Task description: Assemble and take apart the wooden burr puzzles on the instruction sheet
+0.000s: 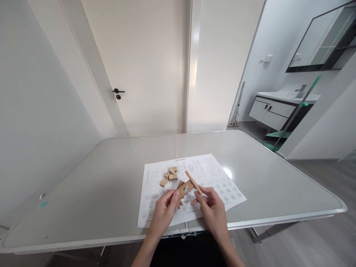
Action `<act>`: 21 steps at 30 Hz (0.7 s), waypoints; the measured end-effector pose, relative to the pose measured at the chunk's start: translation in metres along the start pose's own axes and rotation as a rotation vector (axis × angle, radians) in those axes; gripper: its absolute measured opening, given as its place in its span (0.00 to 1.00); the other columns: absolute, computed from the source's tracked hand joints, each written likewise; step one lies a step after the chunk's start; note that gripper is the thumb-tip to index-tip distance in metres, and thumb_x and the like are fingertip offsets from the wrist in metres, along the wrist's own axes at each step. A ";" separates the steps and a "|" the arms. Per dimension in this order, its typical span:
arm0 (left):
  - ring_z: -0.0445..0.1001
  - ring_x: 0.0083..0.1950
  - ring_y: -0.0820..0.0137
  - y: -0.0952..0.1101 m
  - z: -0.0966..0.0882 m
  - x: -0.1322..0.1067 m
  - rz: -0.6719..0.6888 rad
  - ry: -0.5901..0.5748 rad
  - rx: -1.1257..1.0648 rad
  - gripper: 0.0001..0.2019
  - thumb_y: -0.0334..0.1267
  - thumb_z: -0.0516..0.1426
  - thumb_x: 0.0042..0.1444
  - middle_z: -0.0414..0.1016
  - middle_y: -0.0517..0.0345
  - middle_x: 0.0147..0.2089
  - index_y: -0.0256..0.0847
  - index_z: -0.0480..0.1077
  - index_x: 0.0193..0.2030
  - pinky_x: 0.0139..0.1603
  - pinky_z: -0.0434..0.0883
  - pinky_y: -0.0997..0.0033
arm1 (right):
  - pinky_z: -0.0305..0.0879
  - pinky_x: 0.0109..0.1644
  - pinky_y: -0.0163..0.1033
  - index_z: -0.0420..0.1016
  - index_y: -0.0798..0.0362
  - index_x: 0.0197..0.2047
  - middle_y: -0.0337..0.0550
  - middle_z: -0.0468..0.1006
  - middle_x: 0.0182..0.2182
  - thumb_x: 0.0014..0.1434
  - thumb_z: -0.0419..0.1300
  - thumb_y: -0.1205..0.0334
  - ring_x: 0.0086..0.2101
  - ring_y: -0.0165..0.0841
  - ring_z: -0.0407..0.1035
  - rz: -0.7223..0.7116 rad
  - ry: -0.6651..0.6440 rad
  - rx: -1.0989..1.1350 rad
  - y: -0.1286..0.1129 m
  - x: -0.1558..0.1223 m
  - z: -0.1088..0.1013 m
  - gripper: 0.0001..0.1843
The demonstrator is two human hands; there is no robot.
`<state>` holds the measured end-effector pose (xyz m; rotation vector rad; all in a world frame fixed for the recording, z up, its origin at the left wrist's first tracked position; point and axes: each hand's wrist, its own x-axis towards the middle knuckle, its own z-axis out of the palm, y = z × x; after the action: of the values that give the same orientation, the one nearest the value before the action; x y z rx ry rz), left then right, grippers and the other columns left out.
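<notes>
My left hand is closed, pinching a flat brown wooden piece between thumb and fingers just above the paper. A pale cutout or gap shows at that piece's right side, and whether the wood beyond it belongs to the same piece I cannot tell. In my right hand a slim wooden strip is gripped near its lower end, slanting up to the left. Several small wooden blocks lie loosely grouped beyond my left hand, on a printed sheet of paper under both hands.
The grey folding table has a pale metal rim and a seam down its middle. A closed white door stands behind it. At the right are a washbasin cabinet, a green-handled broom and a mop.
</notes>
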<state>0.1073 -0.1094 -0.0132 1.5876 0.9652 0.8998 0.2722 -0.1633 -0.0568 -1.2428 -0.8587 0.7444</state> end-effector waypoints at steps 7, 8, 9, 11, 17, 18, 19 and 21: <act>0.74 0.38 0.64 -0.001 -0.001 0.000 -0.009 -0.017 -0.018 0.21 0.57 0.55 0.68 0.75 0.54 0.37 0.39 0.75 0.38 0.42 0.71 0.67 | 0.65 0.28 0.37 0.77 0.52 0.44 0.43 0.83 0.25 0.63 0.66 0.42 0.23 0.37 0.74 -0.021 -0.015 -0.042 0.001 -0.001 -0.003 0.21; 0.74 0.37 0.64 -0.001 -0.001 0.000 -0.008 -0.023 -0.018 0.21 0.57 0.55 0.68 0.75 0.54 0.37 0.39 0.75 0.38 0.41 0.71 0.67 | 0.66 0.29 0.37 0.77 0.52 0.44 0.43 0.83 0.25 0.63 0.66 0.42 0.24 0.38 0.75 -0.032 -0.022 -0.051 0.000 -0.002 -0.003 0.21; 0.74 0.37 0.64 -0.002 -0.001 0.000 -0.005 -0.029 -0.017 0.21 0.56 0.55 0.68 0.75 0.53 0.37 0.39 0.75 0.38 0.41 0.71 0.67 | 0.67 0.30 0.38 0.77 0.52 0.45 0.43 0.83 0.26 0.64 0.65 0.42 0.25 0.38 0.75 -0.044 -0.035 -0.061 0.000 -0.002 -0.003 0.21; 0.74 0.38 0.64 -0.003 -0.002 0.000 0.007 -0.035 -0.019 0.21 0.56 0.55 0.68 0.75 0.53 0.38 0.39 0.76 0.39 0.40 0.71 0.67 | 0.69 0.33 0.38 0.78 0.52 0.45 0.42 0.83 0.26 0.66 0.64 0.43 0.26 0.39 0.77 -0.061 -0.069 -0.077 -0.001 -0.004 -0.002 0.19; 0.73 0.37 0.66 -0.003 -0.001 0.001 0.016 -0.036 -0.034 0.21 0.55 0.56 0.69 0.74 0.54 0.38 0.39 0.76 0.39 0.41 0.71 0.68 | 0.70 0.35 0.39 0.79 0.52 0.47 0.43 0.84 0.27 0.67 0.63 0.45 0.28 0.40 0.79 -0.082 -0.097 -0.084 0.000 -0.009 -0.001 0.18; 0.73 0.37 0.66 -0.002 -0.001 0.000 0.014 -0.037 -0.038 0.21 0.56 0.56 0.68 0.73 0.54 0.38 0.39 0.76 0.39 0.41 0.71 0.68 | 0.71 0.35 0.39 0.79 0.52 0.47 0.44 0.84 0.28 0.67 0.63 0.45 0.28 0.40 0.78 -0.083 -0.098 -0.079 0.000 -0.009 -0.001 0.19; 0.73 0.37 0.66 -0.002 -0.001 0.000 0.012 -0.040 -0.042 0.21 0.56 0.56 0.68 0.73 0.54 0.37 0.39 0.76 0.39 0.41 0.71 0.68 | 0.71 0.35 0.40 0.79 0.52 0.47 0.44 0.84 0.29 0.67 0.63 0.44 0.28 0.39 0.78 -0.084 -0.099 -0.075 0.001 -0.008 -0.001 0.19; 0.73 0.37 0.65 -0.001 -0.001 0.000 0.006 -0.046 -0.048 0.21 0.56 0.56 0.68 0.74 0.54 0.37 0.39 0.76 0.39 0.41 0.70 0.68 | 0.71 0.35 0.40 0.79 0.52 0.46 0.45 0.85 0.31 0.67 0.63 0.43 0.27 0.39 0.78 -0.085 -0.101 -0.076 0.002 -0.008 -0.002 0.20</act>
<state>0.1058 -0.1088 -0.0140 1.5648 0.9004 0.8805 0.2699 -0.1703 -0.0599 -1.2360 -1.0237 0.7167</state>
